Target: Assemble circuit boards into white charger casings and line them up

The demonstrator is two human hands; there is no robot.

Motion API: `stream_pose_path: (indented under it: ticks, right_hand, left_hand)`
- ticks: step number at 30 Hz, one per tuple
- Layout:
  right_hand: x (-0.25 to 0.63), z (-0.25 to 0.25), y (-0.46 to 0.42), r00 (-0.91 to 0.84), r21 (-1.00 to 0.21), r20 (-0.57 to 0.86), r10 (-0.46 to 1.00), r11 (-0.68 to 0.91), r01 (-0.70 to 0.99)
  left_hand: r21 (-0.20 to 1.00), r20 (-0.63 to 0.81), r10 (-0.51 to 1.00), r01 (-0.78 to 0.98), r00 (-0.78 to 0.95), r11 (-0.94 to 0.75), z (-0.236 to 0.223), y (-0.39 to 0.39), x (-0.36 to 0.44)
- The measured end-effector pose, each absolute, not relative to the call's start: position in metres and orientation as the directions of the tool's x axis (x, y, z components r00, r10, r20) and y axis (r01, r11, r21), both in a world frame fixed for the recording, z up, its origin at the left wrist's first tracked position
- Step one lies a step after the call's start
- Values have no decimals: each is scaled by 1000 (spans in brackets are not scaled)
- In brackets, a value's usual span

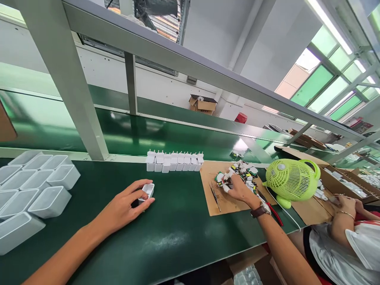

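My left hand is closed around a small white plastic case, open side up, on the green bench. On the brown cardboard sheet, my right hand reaches into a pile of small circuit boards with wires and white parts. Its fingers close on a circuit board at the pile's left edge; the fingertips are partly hidden. Tweezers lie just left of that hand, and red-handled pliers lie beyond the wrist. Between the hands, farther back, stands a row of white cases.
Several translucent white bins stand at the left. A green fan with a white cord sits right of the pile. A co-worker's hands are at the far right by a cardboard box. A metal post rises behind the bench.
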State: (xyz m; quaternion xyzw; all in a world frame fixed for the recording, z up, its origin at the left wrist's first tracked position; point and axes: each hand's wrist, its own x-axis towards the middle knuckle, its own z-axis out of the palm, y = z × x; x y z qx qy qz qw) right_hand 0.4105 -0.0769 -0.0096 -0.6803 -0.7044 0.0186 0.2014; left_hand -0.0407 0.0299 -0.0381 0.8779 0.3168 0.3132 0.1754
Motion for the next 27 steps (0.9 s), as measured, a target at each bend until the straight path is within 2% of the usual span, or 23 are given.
stream_pose_path:
  ticks: [7, 10, 14, 19, 23, 27]
  right_hand:
    - [426, -3, -54, 69, -372, 201, 977, 11, 928]
    - [426, 0, -45, 57, -322, 202, 978, 11, 947]
    - [420, 4, -45, -12, -196, 215, 976, 55, 979]
    - [416, 1, -50, -65, -62, 158, 985, 76, 995]
    - [424, -6, -43, -74, -31, 147, 986, 79, 996]
    - [435, -10, -37, -113, -49, 159, 981, 122, 991]
  left_hand:
    - [506, 414, 675, 462, 611, -729, -37, 30, -40]
    - [496, 418, 666, 460, 618, -737, -38, 32, -40]
    - [492, 422, 663, 458, 619, -740, -40, 32, -41]
    - [495, 416, 661, 454, 625, -741, -41, 31, -42]
    - [503, 412, 669, 458, 618, -733, -41, 31, -42]
    - [510, 437, 663, 441, 608, -739, -40, 31, -41]
